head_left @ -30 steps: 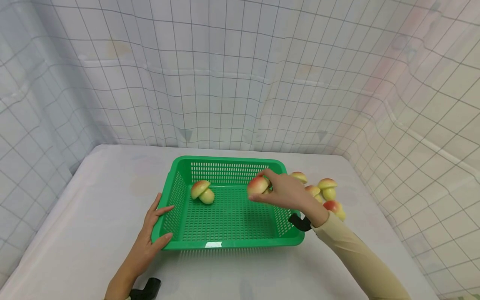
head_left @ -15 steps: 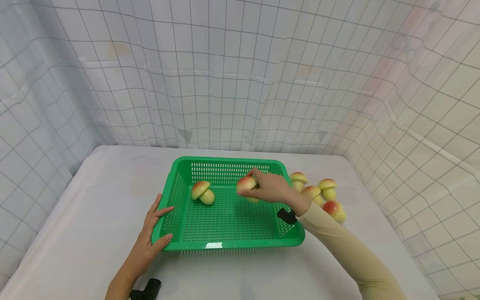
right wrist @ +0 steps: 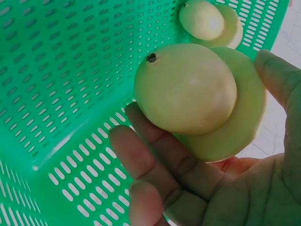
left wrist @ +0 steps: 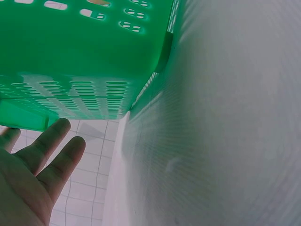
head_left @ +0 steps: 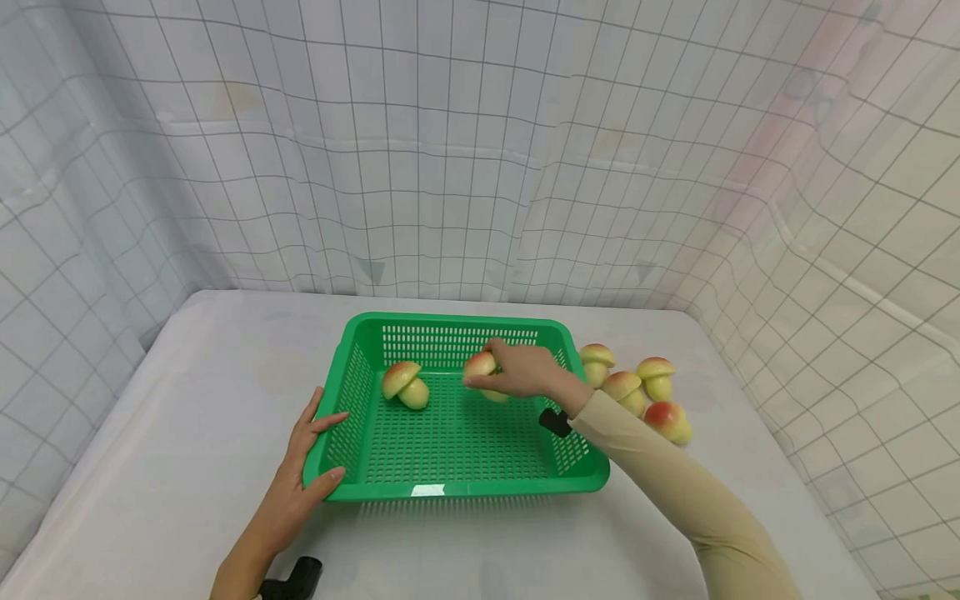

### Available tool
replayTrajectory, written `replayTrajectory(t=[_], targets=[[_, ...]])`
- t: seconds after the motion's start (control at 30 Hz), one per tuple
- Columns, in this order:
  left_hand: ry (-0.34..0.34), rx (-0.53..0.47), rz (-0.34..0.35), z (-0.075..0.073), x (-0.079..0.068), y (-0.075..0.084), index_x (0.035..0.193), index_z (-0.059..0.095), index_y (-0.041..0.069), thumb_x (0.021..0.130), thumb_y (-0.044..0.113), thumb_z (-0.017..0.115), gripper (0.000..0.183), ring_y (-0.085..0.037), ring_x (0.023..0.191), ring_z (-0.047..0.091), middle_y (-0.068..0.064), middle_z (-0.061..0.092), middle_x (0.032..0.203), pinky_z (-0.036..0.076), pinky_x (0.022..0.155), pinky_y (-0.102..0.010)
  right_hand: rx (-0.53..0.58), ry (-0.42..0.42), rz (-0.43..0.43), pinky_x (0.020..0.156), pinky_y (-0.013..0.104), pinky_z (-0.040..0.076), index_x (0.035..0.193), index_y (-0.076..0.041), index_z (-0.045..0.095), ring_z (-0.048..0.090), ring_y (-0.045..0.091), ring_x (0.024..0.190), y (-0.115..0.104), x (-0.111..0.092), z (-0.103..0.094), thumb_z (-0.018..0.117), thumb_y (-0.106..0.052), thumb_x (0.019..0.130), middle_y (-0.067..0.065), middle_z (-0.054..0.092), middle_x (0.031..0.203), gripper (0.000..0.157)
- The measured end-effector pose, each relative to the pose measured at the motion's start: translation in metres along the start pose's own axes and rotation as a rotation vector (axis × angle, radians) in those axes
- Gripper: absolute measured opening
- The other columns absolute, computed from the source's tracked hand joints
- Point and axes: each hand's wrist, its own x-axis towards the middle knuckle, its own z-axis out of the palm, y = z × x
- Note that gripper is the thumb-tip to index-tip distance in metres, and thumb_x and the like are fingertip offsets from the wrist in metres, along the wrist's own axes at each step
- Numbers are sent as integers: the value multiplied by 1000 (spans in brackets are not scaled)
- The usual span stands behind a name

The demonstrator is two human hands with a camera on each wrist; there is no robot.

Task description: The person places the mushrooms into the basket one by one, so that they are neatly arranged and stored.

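My right hand (head_left: 528, 371) pinches a toy mushroom (head_left: 480, 364) by its red-and-yellow cap, inside the green plastic basket (head_left: 465, 490). The right wrist view shows the mushroom's pale rounded stem (right wrist: 186, 89) pointing at the camera, with thumb and fingers around the cap. Left of it, a second toy mushroom (head_left: 405, 384) lies on the basket floor. My left hand (head_left: 300, 471) rests at the basket's left rim, thumb and index finger reaching over the edge. Seen from the left wrist, several fingers (left wrist: 59, 165) of that hand extend straight beside the outer wall.
Several more toy mushrooms (head_left: 657, 377) lie on the white-covered table (head_left: 187, 417), just right of the basket. A white grid-patterned curtain (head_left: 450, 167) hangs behind the table and along both sides.
My right hand has carried the mushroom leftward and slightly lower within the basket, uncovering more of the mushrooms at the right. The left hand stays in place.
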Motion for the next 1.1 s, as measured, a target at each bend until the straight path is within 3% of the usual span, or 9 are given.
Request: replayTrajectory(t=[0.4, 0.67, 1.1], targets=[[-4, -5, 11, 0, 1, -2, 142, 38, 6, 87, 2, 56, 58, -19, 142, -6, 8, -2, 158, 10, 94, -69, 20, -37, -2, 60, 32, 42, 121, -12, 52, 55, 14, 70, -6, 19, 7, 61, -56, 84, -1, 61, 91, 59], [-5, -10, 6, 1, 1, -4, 143, 38, 6, 87, 3, 55, 58, -18, 142, -6, 8, -3, 158, 11, 93, -68, 20, -70, 9, 60, 32, 42, 127, -12, 50, 56, 15, 72, -7, 30, 14, 61, -60, 82, -1, 61, 93, 67], [4, -13, 3, 1, 1, -7, 142, 39, 8, 86, 4, 56, 59, -18, 142, -6, 1, -2, 158, 10, 94, -70, -3, -82, 58, 60, 33, 42, 124, -15, 49, 56, 15, 72, -13, 37, 20, 64, -61, 79, 0, 61, 93, 66]])
